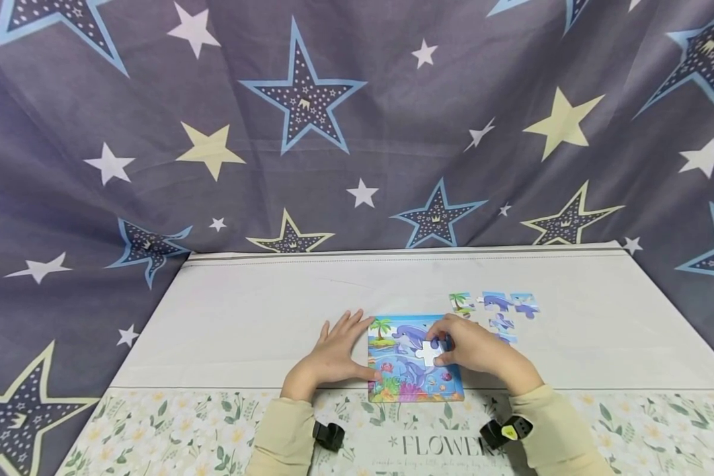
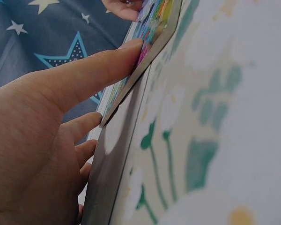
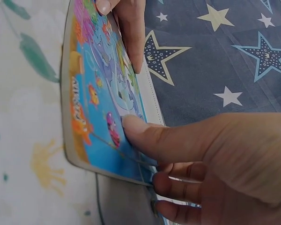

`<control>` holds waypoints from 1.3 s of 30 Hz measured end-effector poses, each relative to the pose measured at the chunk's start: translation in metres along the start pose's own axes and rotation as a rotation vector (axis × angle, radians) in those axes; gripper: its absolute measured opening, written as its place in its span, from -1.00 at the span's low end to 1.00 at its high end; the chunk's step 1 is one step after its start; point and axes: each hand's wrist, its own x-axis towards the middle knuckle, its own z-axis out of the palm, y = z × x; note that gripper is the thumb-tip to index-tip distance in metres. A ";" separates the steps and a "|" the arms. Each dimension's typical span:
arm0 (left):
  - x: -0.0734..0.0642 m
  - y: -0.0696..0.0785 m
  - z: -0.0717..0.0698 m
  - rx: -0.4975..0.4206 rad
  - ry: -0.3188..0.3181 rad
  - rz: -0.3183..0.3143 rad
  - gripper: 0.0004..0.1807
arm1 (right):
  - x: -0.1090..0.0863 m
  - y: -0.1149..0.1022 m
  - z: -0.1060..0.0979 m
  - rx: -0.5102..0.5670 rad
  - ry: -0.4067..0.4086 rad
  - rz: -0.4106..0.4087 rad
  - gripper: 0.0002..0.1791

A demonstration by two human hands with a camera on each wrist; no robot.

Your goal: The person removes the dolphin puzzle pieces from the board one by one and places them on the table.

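A dolphin jigsaw puzzle [image 1: 401, 387] lies in its board, with a white piece-shaped gap [image 1: 428, 355] right of its middle. My left hand [image 1: 333, 357] rests at the board's left edge, fingers spread and thumb on the picture. In the left wrist view, the left thumb [image 2: 117, 58] presses the board's face. My right hand [image 1: 467, 344] is over the board's right side, its thumb and forefinger pinching a puzzle piece [image 1: 449, 343] beside the gap. Much of that piece is hidden by the fingers. The right thumb [image 3: 145, 133] lies on the picture in the right wrist view.
Several loose puzzle pieces lie behind the right hand, among them a palm-tree piece [image 1: 461, 302], a dolphin piece [image 1: 495, 302] and another blue piece [image 1: 524, 303]. A floral cloth [image 1: 214, 423] covers the front of the table. A starry curtain [image 1: 381, 132] hangs behind it.
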 end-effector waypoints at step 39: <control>0.000 0.004 -0.002 0.006 -0.008 -0.016 0.16 | 0.000 -0.007 -0.007 0.143 -0.030 -0.010 -0.84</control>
